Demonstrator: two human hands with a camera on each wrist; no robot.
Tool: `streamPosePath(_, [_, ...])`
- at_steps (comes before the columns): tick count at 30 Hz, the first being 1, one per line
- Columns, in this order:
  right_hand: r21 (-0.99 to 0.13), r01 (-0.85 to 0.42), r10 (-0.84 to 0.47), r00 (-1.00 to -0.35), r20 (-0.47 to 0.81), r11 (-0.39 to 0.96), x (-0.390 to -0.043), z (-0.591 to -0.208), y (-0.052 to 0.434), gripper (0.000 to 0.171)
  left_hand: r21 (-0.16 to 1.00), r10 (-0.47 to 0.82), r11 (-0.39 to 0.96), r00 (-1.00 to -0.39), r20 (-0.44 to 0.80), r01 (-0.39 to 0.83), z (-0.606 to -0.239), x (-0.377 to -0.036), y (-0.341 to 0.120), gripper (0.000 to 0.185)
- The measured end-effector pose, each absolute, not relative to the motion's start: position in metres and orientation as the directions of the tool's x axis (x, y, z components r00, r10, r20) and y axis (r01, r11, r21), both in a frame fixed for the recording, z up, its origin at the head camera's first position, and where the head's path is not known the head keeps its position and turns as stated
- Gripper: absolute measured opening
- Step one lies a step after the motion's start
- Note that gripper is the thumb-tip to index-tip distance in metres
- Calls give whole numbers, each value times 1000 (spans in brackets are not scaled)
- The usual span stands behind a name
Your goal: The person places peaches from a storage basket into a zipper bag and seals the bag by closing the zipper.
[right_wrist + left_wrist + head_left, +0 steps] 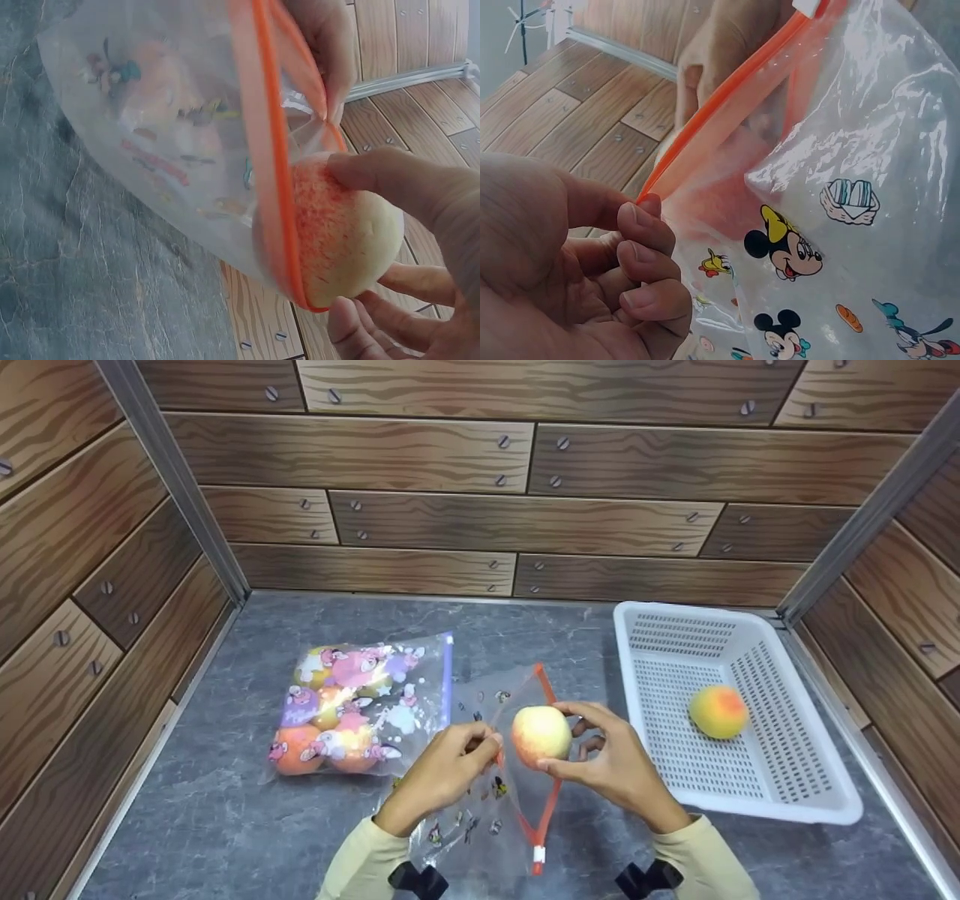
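Note:
My right hand (611, 754) grips a pale yellow and red peach (540, 735) between thumb and fingers. The peach sits in the mouth of a clear zip bag (142, 127) with an orange zip edge and cartoon prints. With thumb and fingertips, my left hand (454, 761) pinches the orange edge, holding the bag's mouth apart; the left wrist view shows this pinch on the zip strip (712, 105). A white slider hangs at the near end of the zip.
On the left lies a filled zip bag (352, 709) with a purple zip and several round fruits inside. A white plastic basket (814, 780) stands at the right, holding one yellow and red fruit (718, 712). Wood-patterned walls (420, 521) enclose the grey table (187, 817).

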State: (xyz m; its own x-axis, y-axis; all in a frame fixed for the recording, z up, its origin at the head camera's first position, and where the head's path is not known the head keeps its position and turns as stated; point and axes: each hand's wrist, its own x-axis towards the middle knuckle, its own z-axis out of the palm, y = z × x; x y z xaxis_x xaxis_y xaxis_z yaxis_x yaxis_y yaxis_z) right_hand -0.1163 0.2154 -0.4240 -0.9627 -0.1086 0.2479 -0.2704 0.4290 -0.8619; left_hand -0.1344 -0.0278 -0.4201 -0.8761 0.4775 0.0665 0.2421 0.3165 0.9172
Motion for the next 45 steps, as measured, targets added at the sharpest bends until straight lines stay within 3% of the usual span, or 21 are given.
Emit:
streamPosePath(9, [-865, -425, -18, -900, 436, 265, -118, -415, 220, 29, 910, 466, 294, -875, 132, 294, -417, -137, -26, 32])
streamPosePath(15, [-881, -386, 78, -904, 420, 273, -121, -401, 240, 27, 926, 438, 248, -885, 155, 285, -416, -139, -30, 33])
streamPosePath(22, [-844, -335, 190, -877, 442, 419, -133, -376, 280, 30, 943, 402, 213, -903, 155, 256, -416, -138, -36, 32])
streamPosePath(30, [-695, -200, 176, -886, 430, 691, -158, -371, 338, 40, 944, 410, 226, -902, 132, 241, -420, -137, -37, 31])
streamPosePath(39, [-553, -57, 148, -936, 320, 831, -174, -398, 391, 55, 954, 425, 197, -896, 126, 227, -420, -134, -38, 30])
streamPosePath(45, [-465, 56, 84, -996, 42, 884, -176, -416, 413, 77, 963, 446, 174, -889, 109, 205, -420, -133, -36, 28])
